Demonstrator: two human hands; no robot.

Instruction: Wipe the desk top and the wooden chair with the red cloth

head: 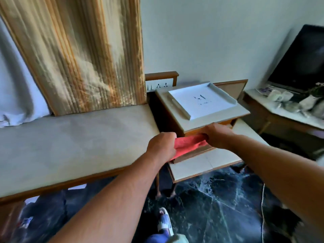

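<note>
Lower frame: both forearms reach forward over the dark floor. At centre, the left hand (162, 145) and the right hand (218, 136) each grip an end of the red cloth (190, 143), bunched between them at an open drawer (192, 153). Judgement: lift the cloth clear before spreading it flat. The desk top (70, 137) spans centre left. Beyond, upper centre, a white tray (201, 100) sits on the raised unit.

Red cloth (188, 143) ends hidden inside both fists
</note>
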